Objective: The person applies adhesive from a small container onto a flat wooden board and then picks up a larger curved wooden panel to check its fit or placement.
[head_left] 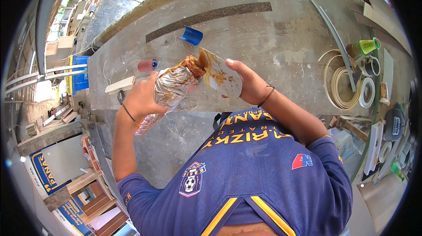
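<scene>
My left hand (138, 97) is wrapped around a crumpled silver-and-clear plastic bag (172, 87). Thick brown glue (192, 66) is smeared over the bag's open upper end. In my right hand (249, 83), gripped between thumb and fingers, is a pale flat spreader (226, 81) streaked with the same brown glue. The spreader's far left edge meets the glue at the bag's mouth. Both hands are over the near part of a grey worktable (281, 60).
A blue curved piece (191, 36) and a pinkish roll (147, 65) lie beyond the bag. A wood strip (120, 85) sits left. At right are coiled edging band (338, 88), a long metal strip (327, 27), a white roll (367, 93) and a green bottle (365, 47).
</scene>
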Demonstrator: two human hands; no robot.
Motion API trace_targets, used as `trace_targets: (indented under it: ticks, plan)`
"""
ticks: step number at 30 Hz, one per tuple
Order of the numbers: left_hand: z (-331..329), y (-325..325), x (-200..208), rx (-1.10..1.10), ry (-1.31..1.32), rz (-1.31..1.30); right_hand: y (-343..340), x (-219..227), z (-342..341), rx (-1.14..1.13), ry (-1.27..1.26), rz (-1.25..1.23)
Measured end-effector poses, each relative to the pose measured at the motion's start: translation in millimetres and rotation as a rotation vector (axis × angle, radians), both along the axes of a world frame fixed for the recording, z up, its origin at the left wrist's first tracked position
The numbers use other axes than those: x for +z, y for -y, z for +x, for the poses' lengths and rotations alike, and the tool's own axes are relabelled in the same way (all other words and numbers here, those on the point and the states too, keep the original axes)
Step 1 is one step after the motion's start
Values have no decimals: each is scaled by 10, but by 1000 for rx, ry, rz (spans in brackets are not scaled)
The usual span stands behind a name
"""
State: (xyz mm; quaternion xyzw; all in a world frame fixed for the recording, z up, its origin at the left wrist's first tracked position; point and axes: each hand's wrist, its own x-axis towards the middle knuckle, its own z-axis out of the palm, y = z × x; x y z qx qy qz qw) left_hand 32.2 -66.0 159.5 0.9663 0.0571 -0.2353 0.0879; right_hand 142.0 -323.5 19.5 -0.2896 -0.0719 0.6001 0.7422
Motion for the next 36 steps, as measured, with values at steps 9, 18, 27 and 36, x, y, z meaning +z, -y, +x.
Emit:
trace_targets:
  ticks: [9, 18, 27, 36]
  plan:
    - [-205, -152, -284, 102, 168, -134, 34, 270, 51, -235, 189, 191]
    - [-294, -534, -598, 75, 322, -226, -200, 463, -91, -264, 350, 272]
    - [-240, -899, -906, 10, 328, -354, -430, 416, -156, -223, 244, 350]
    - [-34, -1116, -1015, -126, 434, -400, -584, 176, -310, -362, 10, 514]
